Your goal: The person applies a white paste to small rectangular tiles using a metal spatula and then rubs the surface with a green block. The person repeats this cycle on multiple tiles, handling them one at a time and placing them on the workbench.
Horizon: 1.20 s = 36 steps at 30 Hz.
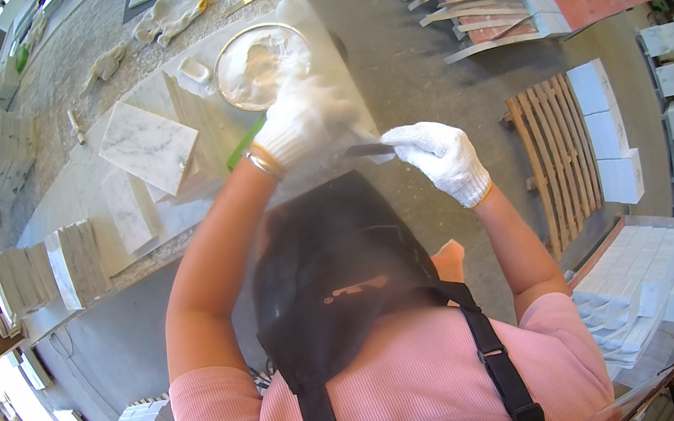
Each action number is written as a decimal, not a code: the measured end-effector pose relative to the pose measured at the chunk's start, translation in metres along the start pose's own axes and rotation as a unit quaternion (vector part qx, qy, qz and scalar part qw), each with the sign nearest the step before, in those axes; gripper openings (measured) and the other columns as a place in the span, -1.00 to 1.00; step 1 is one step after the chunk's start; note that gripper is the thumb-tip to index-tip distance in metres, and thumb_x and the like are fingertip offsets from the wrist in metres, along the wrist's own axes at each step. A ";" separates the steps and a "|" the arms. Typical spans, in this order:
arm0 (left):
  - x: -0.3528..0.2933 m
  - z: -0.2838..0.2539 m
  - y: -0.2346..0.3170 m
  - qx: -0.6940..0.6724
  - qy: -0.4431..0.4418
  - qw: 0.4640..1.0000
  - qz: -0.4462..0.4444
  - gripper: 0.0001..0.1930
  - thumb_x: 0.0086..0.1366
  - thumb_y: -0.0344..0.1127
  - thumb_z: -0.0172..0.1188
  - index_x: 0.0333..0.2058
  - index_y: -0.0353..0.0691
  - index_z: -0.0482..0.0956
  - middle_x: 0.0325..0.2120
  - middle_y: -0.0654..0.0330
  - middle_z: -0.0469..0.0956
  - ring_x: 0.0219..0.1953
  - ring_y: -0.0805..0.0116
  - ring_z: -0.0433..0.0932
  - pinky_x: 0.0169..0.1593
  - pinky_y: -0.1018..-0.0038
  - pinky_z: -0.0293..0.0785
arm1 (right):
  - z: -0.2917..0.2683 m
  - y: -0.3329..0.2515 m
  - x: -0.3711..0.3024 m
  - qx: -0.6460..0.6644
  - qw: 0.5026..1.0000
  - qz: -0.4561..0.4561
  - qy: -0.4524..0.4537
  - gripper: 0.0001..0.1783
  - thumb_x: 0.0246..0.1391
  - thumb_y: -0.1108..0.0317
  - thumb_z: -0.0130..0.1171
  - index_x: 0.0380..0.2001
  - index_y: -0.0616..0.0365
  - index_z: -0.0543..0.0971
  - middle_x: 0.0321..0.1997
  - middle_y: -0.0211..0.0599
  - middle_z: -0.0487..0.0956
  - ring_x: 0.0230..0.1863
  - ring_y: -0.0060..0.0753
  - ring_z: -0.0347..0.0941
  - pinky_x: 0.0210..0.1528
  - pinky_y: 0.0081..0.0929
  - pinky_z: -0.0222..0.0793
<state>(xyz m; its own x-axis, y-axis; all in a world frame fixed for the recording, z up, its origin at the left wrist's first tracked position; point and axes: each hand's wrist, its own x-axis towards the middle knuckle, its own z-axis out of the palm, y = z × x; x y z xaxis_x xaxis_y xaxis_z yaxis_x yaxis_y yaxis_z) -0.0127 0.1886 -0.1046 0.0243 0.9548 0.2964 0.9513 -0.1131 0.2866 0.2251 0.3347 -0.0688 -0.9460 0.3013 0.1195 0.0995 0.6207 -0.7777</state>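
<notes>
My right hand (439, 161), in a white knit glove, closes around a dark flat scraper blade (369, 151) that points left toward my other hand. Just beyond the table's right corner, my left hand (301, 123), also gloved, is smeared by motion. Its fingers cannot be made out, and a pale thin shape beside them is too blurred to name. Right beyond that hand sits a round bowl (220, 77) of white paste or powder with a beige patch. Grey-veined marble tiles (149, 146) lie stacked left of my left hand, partly over a green item (243, 144).
A small white block (195, 70) lies by the bowl. Crumpled gloves (170, 16) and a yellow-ended tool (246, 1) rest farther back on the dusty table. Upright tile stacks (72, 265) line its left side. Rightward on the floor stand a wooden pallet (557, 162) and white boxes (610, 134).
</notes>
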 end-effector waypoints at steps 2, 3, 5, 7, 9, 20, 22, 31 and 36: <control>0.000 0.000 0.002 0.023 0.020 1.000 0.005 -0.86 0.00 -0.27 0.39 -0.39 0.08 0.72 -0.41 0.28 0.60 -0.19 0.12 0.61 -0.07 0.09 0.48 | 0.001 -0.002 -0.004 0.014 1.000 0.013 0.009 -0.71 0.20 0.52 0.33 -0.01 0.16 0.76 -0.06 -0.16 0.78 -0.07 -0.25 0.71 0.04 -0.38 0.59; -0.001 -0.001 0.003 0.012 0.021 1.000 0.000 -0.86 0.01 -0.26 0.39 -0.39 0.08 0.72 -0.41 0.28 0.60 -0.19 0.12 0.61 -0.07 0.09 0.48 | 0.003 -0.003 -0.006 0.001 1.000 0.006 0.025 -0.71 0.21 0.51 0.33 0.00 0.17 0.76 -0.07 -0.16 0.78 -0.09 -0.27 0.72 0.02 -0.39 0.59; -0.001 -0.001 0.004 0.013 0.024 1.000 -0.003 -0.87 0.02 -0.25 0.39 -0.39 0.08 0.72 -0.41 0.28 0.60 -0.19 0.13 0.62 -0.07 0.09 0.48 | 0.007 -0.005 -0.011 -0.021 0.998 -0.001 0.062 -0.70 0.22 0.51 0.32 0.01 0.18 0.75 -0.08 -0.14 0.78 -0.13 -0.30 0.72 -0.02 -0.41 0.60; -0.001 -0.002 0.004 0.000 0.015 1.000 -0.009 -0.87 0.03 -0.24 0.39 -0.37 0.08 0.73 -0.40 0.29 0.62 -0.18 0.14 0.62 -0.08 0.10 0.48 | 0.014 -0.008 -0.016 -0.012 0.996 0.033 0.085 -0.68 0.24 0.51 0.31 0.05 0.20 0.73 -0.14 -0.17 0.78 -0.22 -0.40 0.71 -0.09 -0.45 0.60; -0.002 -0.002 0.004 0.004 0.013 1.000 -0.012 -0.86 0.04 -0.23 0.38 -0.35 0.08 0.73 -0.39 0.30 0.63 -0.18 0.15 0.62 -0.08 0.10 0.48 | 0.019 -0.010 -0.021 -0.017 0.993 0.055 0.102 -0.66 0.26 0.51 0.29 0.09 0.22 0.71 -0.19 -0.21 0.77 -0.30 -0.49 0.68 -0.16 -0.49 0.59; -0.002 0.001 0.004 0.027 0.016 0.999 -0.013 -0.88 0.17 -0.11 0.35 -0.31 0.13 0.73 -0.42 0.30 0.59 -0.21 0.18 0.62 -0.08 0.13 0.48 | 0.047 -0.020 -0.029 -0.025 0.976 0.123 0.179 -0.65 0.33 0.50 0.23 0.16 0.19 0.64 -0.35 -0.31 0.72 -0.39 -0.62 0.63 -0.29 -0.57 0.58; -0.002 0.000 0.006 0.013 0.006 1.000 -0.027 -0.84 0.10 -0.19 0.38 -0.29 0.11 0.75 -0.37 0.32 0.65 -0.17 0.18 0.63 -0.05 0.12 0.46 | 0.052 -0.025 -0.026 0.001 0.978 0.123 0.169 -0.65 0.33 0.50 0.23 0.16 0.19 0.64 -0.35 -0.31 0.72 -0.39 -0.62 0.63 -0.29 -0.57 0.59; -0.006 0.004 0.004 0.032 0.027 0.999 -0.015 -0.85 0.17 -0.04 0.36 -0.34 0.12 0.72 -0.42 0.28 0.59 -0.22 0.19 0.62 -0.09 0.13 0.47 | 0.037 -0.026 -0.033 0.074 0.964 0.186 0.177 -0.63 0.34 0.51 0.23 0.18 0.21 0.63 -0.28 -0.30 0.72 -0.34 -0.64 0.62 -0.27 -0.60 0.57; -0.004 0.002 0.007 0.020 0.012 0.999 -0.030 -0.87 0.14 -0.11 0.37 -0.35 0.09 0.73 -0.38 0.28 0.61 -0.19 0.16 0.62 -0.07 0.13 0.47 | 0.036 -0.021 -0.037 0.010 0.975 0.146 0.167 -0.61 0.33 0.51 0.23 0.20 0.20 0.63 -0.27 -0.30 0.73 -0.33 -0.64 0.62 -0.25 -0.59 0.58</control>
<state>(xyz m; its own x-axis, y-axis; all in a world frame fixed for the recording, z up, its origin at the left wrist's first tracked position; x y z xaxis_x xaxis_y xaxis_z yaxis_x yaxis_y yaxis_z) -0.0057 0.1844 -0.1055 -0.0407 0.9524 0.3020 0.9625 -0.0438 0.2678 0.2468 0.2841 -0.0787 -0.7248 0.6840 0.0823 0.3410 0.4600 -0.8198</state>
